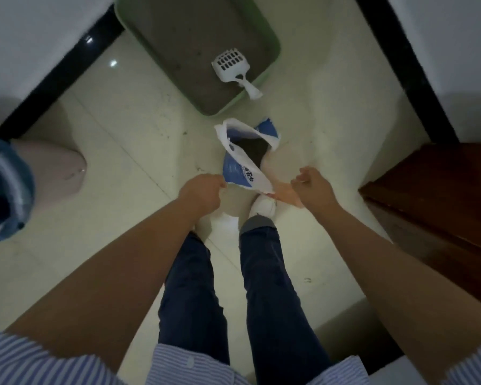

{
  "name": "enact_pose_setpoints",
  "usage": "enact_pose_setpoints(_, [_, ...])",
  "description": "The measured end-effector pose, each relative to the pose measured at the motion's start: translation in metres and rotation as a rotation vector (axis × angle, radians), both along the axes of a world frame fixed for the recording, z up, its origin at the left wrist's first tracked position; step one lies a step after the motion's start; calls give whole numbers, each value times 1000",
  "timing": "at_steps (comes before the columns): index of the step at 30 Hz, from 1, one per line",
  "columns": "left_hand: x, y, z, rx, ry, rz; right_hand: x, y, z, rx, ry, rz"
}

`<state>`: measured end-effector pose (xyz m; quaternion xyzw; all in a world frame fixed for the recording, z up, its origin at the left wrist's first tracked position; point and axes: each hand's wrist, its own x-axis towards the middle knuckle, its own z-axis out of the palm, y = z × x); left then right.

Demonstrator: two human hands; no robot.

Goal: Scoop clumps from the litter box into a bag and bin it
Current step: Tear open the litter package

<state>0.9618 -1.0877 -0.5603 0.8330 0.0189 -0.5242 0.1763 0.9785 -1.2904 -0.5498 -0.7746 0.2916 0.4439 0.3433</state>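
Head view, looking down a standing person's legs to a glossy pale tiled floor point(128, 151). The left hand point(203, 190) is curled, its fingers pinching the near-left edge of a thin, crinkled white-and-blue plastic bag point(242, 162); the bag hangs open at its mouth, showing a dark mass of litter inside, and sits just beyond the person's white shoe point(263, 205). The right hand point(313, 186) has its fingers loosely curled beside the bag's near-right edge, where a translucent pinkish strip of film runs; whether it grips this strip cannot be told. Beyond the bag lies the litter box point(275, 48), a rounded rectangular tray of light-green plastic filled with grey, fine-grained litter. A white plastic scoop point(231, 68), slotted in a grid pattern, rests in the box's near-right corner with its flared handle over the rim. At far left stand a rounded pinkish bin point(59, 168) and, nearer, a blue translucent bottle point(9, 187). A dark reddish wooden cabinet point(439, 190) occupies the right side. Black baseboards point(59, 76) edge white walls on both sides. The legs wear dark-blue trousers; the sleeves are blue-and-white striped cloth.
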Motion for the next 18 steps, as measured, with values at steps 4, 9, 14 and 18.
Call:
enact_pose_setpoints(4, [35, -10, 4, 136, -208, -168, -35, 4, -2, -36, -24, 102])
enact_pose_setpoints(9, [63, -21, -6, 63, -605, -971, -54, -2, -20, -286, -11, 253])
enact_pose_setpoints(14, [88, -27, -3, 232, -426, -1364, -39, -12, -39, -143, -63, 109])
enact_pose_setpoints(18, [93, -31, -12, 81, -345, -1422, -34, -12, -41, -51, -67, -124])
